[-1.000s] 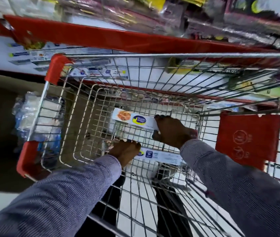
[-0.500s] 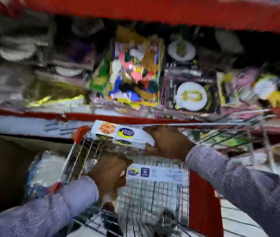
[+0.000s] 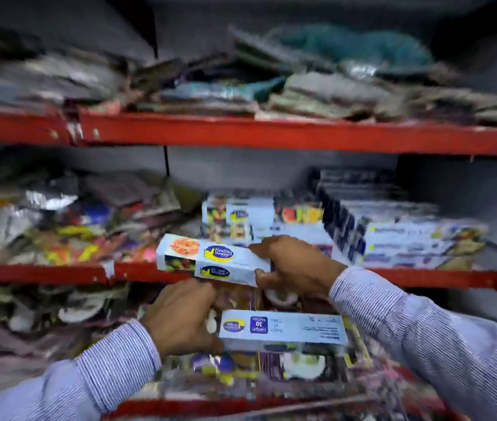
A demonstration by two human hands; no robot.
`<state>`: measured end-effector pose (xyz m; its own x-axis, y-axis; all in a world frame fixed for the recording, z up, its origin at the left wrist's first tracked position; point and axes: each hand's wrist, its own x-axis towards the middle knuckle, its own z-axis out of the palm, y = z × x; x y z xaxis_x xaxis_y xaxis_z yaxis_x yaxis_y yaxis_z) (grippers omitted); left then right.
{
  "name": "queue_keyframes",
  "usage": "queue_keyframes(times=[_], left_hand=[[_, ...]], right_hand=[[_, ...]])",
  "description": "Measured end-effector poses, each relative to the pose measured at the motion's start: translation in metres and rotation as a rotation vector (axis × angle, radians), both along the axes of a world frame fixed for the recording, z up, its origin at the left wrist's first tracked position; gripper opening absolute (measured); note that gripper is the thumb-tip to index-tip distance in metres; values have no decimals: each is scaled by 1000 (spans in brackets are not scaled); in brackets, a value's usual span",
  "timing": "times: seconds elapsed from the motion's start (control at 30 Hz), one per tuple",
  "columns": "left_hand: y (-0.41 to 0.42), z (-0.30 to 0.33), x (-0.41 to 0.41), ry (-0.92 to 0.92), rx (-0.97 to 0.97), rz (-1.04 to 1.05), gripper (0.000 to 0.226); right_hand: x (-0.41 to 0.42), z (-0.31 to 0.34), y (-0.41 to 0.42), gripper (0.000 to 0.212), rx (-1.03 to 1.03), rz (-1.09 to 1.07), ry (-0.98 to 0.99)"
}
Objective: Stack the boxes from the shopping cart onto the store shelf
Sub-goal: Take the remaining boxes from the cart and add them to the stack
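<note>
My right hand grips the right end of a long pale-blue foil box with a food picture and a blue-yellow logo. I hold it level in front of the red edge of the middle shelf. My left hand holds the left end of a second long pale-blue box, lower down and label side up. Behind the upper box, a stack of similar boxes lies on the middle shelf. The shopping cart is out of view.
More flat boxes are stacked on the middle shelf at the right. Loose foil and plastic packets crowd its left side. The upper red shelf carries piled packets. Packaged goods fill the shelf below my hands.
Both hands lifted a box each out of the cart and rose toward the shelves. The view swung up from the cart to the shelving.
</note>
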<state>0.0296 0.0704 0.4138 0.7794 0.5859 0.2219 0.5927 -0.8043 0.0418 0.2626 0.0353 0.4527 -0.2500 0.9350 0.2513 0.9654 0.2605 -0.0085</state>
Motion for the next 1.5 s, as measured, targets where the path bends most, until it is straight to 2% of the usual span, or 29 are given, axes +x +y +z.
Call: queue_keyframes(times=[0.1,0.23,0.4,0.6,0.77,0.9,1.03,1.2,1.3,1.37,1.5], left_hand=[[16,39,15,-20,3,13,58],[38,69,36,-47,-30,19,53],[58,76,56,-81,-22,7,64],[78,67,65,-84,-115,39,64],[93,63,68,-82,-116,36,65],[107,68,78,-105,-121,52,63],[128,77,99,-165,-133,59,57],[150,76,126,-207,-125,87,56],[156,65,134,-241,-72,78,56],[157,55,135,-268,22,54,51],[154,47,133,-282,90,18,41]], right_hand=[[15,34,12,18,41,-32,25],[35,58,45,24,-5,-93,27],[62,48,100,32,-67,-178,-38],[78,31,132,38,-66,-191,-117],[81,28,131,28,11,-142,-120],[84,37,123,17,27,-165,5],[90,53,108,27,-6,-208,211],[95,55,85,27,8,-169,115],[102,39,78,45,-107,-218,70],[106,27,77,57,-89,-244,10],[109,7,76,50,-6,-218,33]])
